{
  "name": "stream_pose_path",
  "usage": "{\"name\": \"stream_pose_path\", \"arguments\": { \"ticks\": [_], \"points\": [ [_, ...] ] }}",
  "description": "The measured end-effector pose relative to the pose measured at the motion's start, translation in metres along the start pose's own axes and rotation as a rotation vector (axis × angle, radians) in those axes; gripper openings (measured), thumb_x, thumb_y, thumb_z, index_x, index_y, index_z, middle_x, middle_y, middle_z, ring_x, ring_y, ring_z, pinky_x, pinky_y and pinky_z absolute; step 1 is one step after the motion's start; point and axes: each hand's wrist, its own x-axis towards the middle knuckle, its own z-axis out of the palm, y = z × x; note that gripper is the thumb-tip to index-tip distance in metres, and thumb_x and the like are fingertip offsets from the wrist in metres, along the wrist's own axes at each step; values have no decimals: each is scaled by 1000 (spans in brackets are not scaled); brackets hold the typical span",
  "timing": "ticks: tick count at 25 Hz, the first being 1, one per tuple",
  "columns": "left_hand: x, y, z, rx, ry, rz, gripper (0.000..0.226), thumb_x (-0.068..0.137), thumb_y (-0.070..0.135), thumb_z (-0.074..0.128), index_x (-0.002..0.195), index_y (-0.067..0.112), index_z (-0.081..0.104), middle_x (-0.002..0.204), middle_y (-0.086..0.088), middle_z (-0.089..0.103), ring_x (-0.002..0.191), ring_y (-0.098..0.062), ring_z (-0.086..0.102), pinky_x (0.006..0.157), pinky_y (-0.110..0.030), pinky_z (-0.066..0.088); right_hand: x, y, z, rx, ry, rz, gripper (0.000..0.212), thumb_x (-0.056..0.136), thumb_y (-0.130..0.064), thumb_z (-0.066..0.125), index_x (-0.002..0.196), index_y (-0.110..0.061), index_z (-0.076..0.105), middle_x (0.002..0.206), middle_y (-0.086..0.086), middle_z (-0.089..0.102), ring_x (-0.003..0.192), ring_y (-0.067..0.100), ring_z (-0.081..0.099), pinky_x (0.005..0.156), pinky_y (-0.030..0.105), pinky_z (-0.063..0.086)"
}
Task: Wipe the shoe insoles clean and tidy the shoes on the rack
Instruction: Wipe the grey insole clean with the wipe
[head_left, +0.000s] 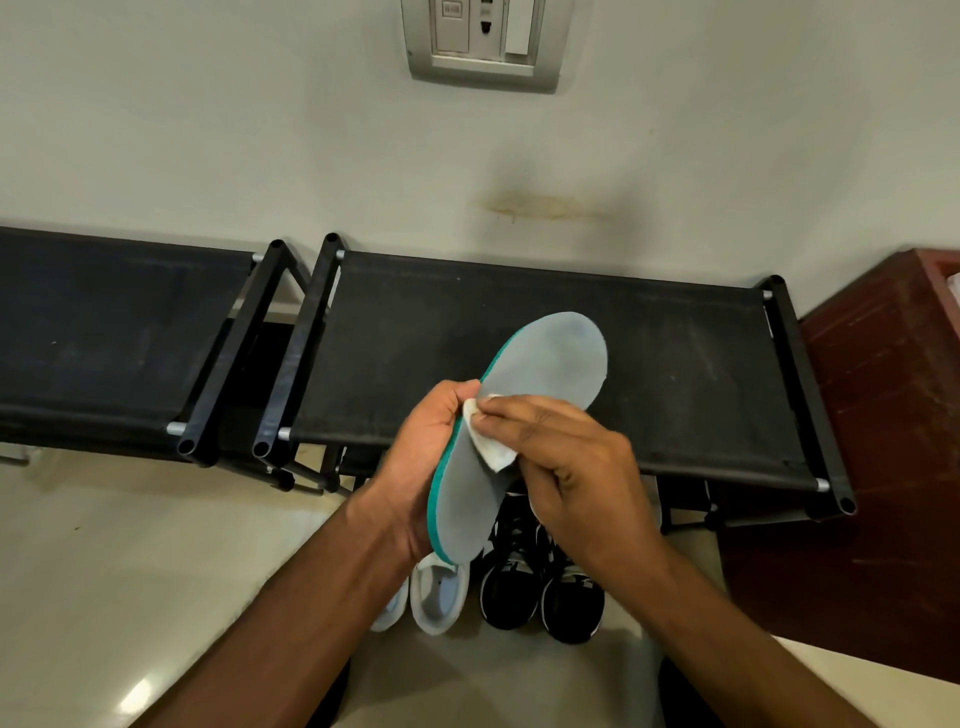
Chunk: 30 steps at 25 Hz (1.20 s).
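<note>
Grey foam with a teal edge, the insole (519, 415) stood tilted in the air above the rack, toe end up toward one o'clock and heel down toward seven. The left hand (421, 467) gripped it along the teal side, fingers curled round from behind, apparently to brace the soft piece so it would not bend away under pressure. The right hand (566, 462) pinched a small white wipe (491, 441) and pressed it flat on the grey face near the middle, so the two hands met on the insole, each clamped on its own thing. Judging by that, the wiping step was under way.

At six o'clock from the hands, on the pale floor (130, 545), sat a pair of white shoes (434, 597) and just beside them, toward five o'clock, a pair of black sneakers (540, 587), likely set down there to await their insoles. Behind the hands stretched the black fabric shelf of the shoe rack (649, 374); a second rack (104, 332) stood at nine o'clock. A reddish-brown cabinet (872, 441) stood at three o'clock, and a switch plate (483, 41) hung on the wall at twelve.
</note>
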Motion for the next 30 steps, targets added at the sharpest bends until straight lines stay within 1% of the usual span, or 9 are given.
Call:
{"name": "stream_pose_path", "arguments": {
  "ticks": [4, 9, 12, 14, 16, 19, 22, 25, 30],
  "points": [
    [3, -2, -1, 237, 111, 70, 39, 96, 33, 50, 110, 2, 68, 86, -18, 69, 62, -25, 65, 47, -28, 56, 8, 27, -16, -114, 177, 117, 34, 89, 5, 57, 115, -10, 72, 122, -1, 67, 116, 11, 61, 105, 24, 44],
    [1, 3, -2, -9, 25, -8, 44, 93, 34, 46, 91, -3, 70, 71, -10, 64, 58, -19, 65, 52, -27, 56, 0, -3, 1, 1, 12, -41, 38, 85, 8, 67, 117, -12, 71, 123, -8, 64, 119, 8, 59, 106, 22, 42],
    [6, 2, -7, 208, 91, 80, 38, 94, 33, 52, 110, 1, 67, 87, -16, 68, 70, -22, 66, 61, -33, 59, 6, 23, -12, -112, 132, 73, 33, 88, 7, 59, 113, -10, 72, 120, -1, 68, 115, 13, 62, 106, 20, 42],
    [8, 0, -8, 257, 130, 95, 39, 95, 34, 51, 112, 3, 67, 89, -17, 67, 69, -24, 65, 58, -32, 59, 5, 22, -13, -121, 134, 123, 36, 86, 9, 62, 114, -11, 72, 121, -2, 67, 116, 12, 61, 106, 21, 42],
    [8, 1, -9, 197, 101, 66, 41, 96, 36, 47, 106, 3, 68, 81, -13, 69, 64, -21, 66, 56, -29, 58, 0, 4, -2, -23, 46, 96, 39, 85, 8, 64, 117, -13, 72, 124, -3, 66, 118, 8, 59, 106, 24, 44],
    [13, 9, -16, 139, 101, 98, 43, 93, 38, 45, 103, 5, 71, 88, -12, 72, 73, -21, 68, 68, -30, 58, -5, -18, 8, 211, -41, 70, 44, 83, 12, 63, 119, -12, 70, 126, -4, 66, 121, 2, 56, 104, 21, 44],
    [12, 19, -21, 170, 131, 127, 42, 80, 39, 55, 91, 3, 76, 87, -16, 70, 70, -27, 64, 64, -30, 56, -12, -30, 10, 367, -82, 36, 45, 80, 19, 62, 115, -8, 72, 123, -1, 68, 120, 6, 59, 100, 29, 49],
    [13, 24, -25, 156, 169, 146, 46, 89, 44, 54, 87, 7, 80, 97, -17, 70, 78, -29, 64, 78, -34, 54, -16, -38, 12, 410, -84, -33, 37, 83, 17, 64, 110, -6, 74, 120, 0, 70, 118, 11, 61, 97, 32, 51],
    [12, 18, -16, 2, 101, 123, 53, 91, 49, 50, 119, 7, 64, 104, -16, 69, 86, -30, 67, 93, -44, 52, -12, -27, 12, 255, -12, -58, 40, 81, 18, 65, 113, -6, 73, 121, 2, 68, 119, 10, 60, 101, 29, 48]
  ]
}}
